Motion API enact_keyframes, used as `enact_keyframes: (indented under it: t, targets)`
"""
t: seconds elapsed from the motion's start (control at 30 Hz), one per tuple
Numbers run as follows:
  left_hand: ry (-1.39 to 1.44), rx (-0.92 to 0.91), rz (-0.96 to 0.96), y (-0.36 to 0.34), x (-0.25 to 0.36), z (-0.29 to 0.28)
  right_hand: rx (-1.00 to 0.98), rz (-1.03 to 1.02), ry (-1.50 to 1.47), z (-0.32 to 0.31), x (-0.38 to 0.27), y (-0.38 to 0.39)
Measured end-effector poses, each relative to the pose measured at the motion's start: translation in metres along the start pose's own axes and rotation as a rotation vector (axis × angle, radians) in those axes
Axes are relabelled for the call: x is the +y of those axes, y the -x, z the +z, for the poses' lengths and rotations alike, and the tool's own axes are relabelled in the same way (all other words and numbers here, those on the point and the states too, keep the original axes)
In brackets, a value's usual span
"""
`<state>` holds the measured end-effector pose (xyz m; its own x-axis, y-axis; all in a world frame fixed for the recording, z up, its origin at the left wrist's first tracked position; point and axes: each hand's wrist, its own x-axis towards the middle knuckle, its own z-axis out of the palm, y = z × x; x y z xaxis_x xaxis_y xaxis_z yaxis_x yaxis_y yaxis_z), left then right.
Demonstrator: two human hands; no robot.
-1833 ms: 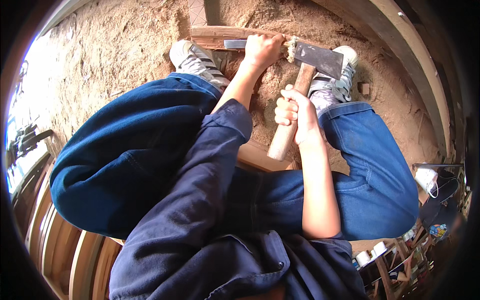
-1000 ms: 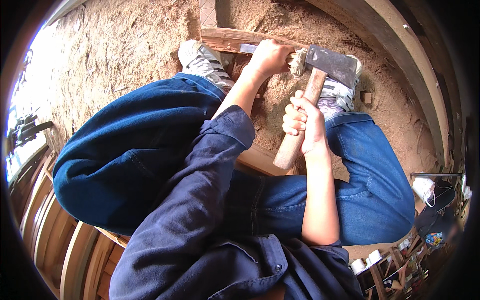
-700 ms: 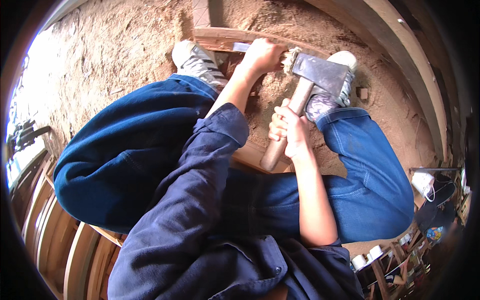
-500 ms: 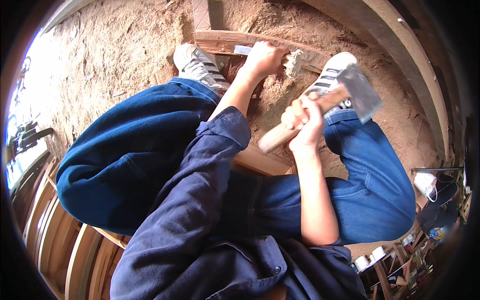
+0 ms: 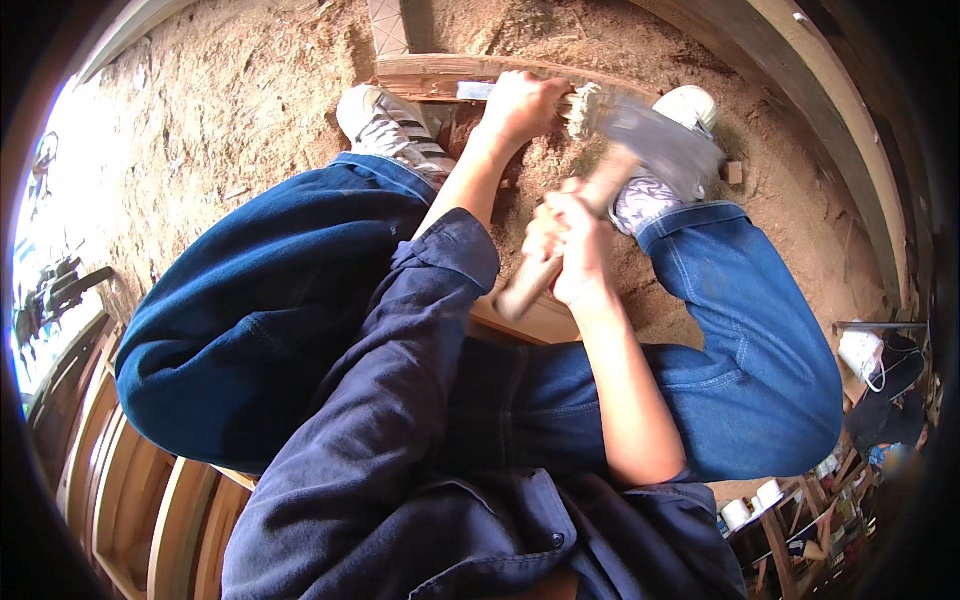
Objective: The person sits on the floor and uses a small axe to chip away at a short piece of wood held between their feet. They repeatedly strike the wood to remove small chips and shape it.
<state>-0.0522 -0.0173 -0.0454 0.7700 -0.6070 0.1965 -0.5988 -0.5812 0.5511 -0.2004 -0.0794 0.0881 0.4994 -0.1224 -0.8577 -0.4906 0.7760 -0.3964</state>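
Observation:
My left hand (image 5: 522, 106) is closed around a chisel (image 5: 578, 108), whose frayed handle end sticks out to the right. Its flat metal blade (image 5: 474, 91) shows on the other side of the fist, over a curved wooden piece (image 5: 420, 72) on the ground. My right hand (image 5: 572, 240) grips a hatchet (image 5: 612, 172) by its wooden handle. The hatchet's broad metal head (image 5: 662, 145) is blurred by motion, with one end close to the chisel's frayed end. Whether they touch, I cannot tell.
Sawdust-covered ground (image 5: 250, 110) surrounds my striped shoes (image 5: 385, 125). A small wood block (image 5: 734, 172) lies right of the hatchet head. Curved timbers (image 5: 165, 520) stand at lower left, a long beam (image 5: 850, 120) bends along the right, and white containers (image 5: 752, 505) sit at lower right.
My right hand has swung the hatchet leftward and up, bringing its head close to the chisel's end. My left hand keeps its hold on the chisel, shifted slightly in the picture.

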Motion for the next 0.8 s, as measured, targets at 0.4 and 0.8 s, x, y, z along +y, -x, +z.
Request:
enact_keyframes:
  t: [0.4,0.8]
  targets:
    - [0.063,0.221,-0.014,-0.005,-0.008,-0.007,-0.122,0.06,0.094,-0.003,0.002,-0.002]
    - [0.019,0.197,0.022,-0.004,-0.012,-0.005,-0.114,0.039,0.125,-0.011,-0.013,-0.011]
